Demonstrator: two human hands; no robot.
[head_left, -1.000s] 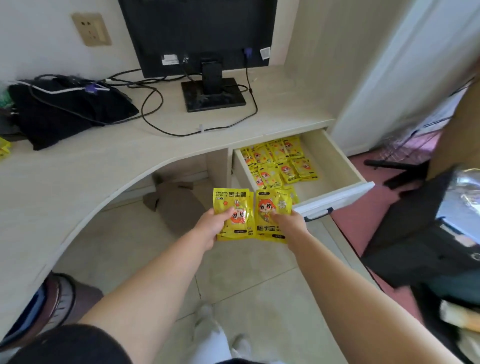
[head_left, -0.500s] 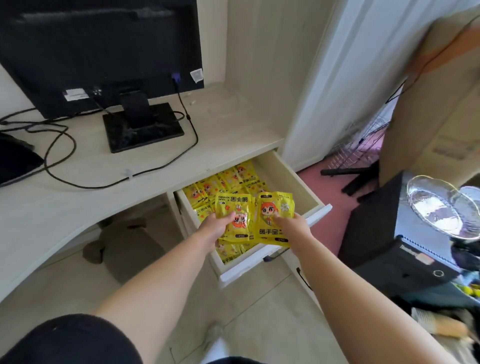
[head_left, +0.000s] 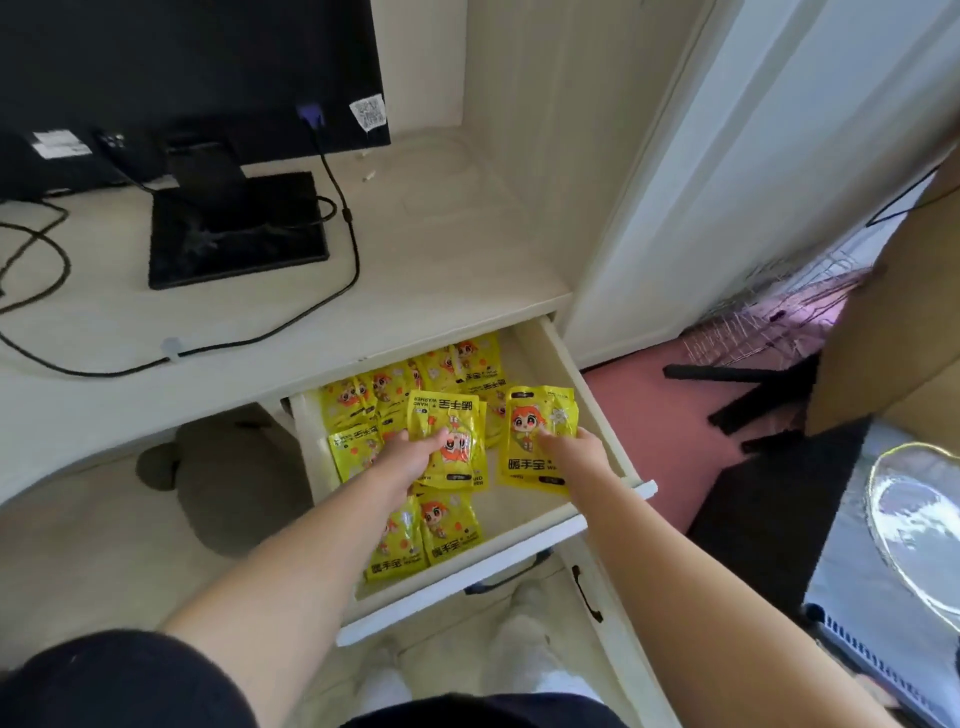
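Left hand: the left hand (head_left: 410, 457) reaches into the open drawer and grips a yellow packet by its near left edge, with the thumb lying across the printed front; the fingers below it are hidden.
Left packet: the left packet (head_left: 448, 413) lies flat, face up, over the middle of the drawer, and its print is upside down to the person.
Right hand: the right hand (head_left: 571, 451) pinches a second yellow packet at its right side, fingers curled onto its face.
Right packet: the right packet (head_left: 530, 421) sits just beside the first, close to the drawer's right wall, with its print the right way up. Whether either held packet touches the ones below cannot be told.
Drawer: the drawer (head_left: 569, 364) is pulled well out from under the desk (head_left: 447, 249).
Loose packets: a pile of packets (head_left: 389, 387) fills the back and left of the drawer, and two more packets (head_left: 426, 530) lie near its front.
On the desk: a black monitor (head_left: 182, 67) stands on its square base, with a cable (head_left: 354, 249) looping across the desktop.
To the right: a cardboard box (head_left: 909, 312) and a glass plate (head_left: 914, 514) on a dark case.
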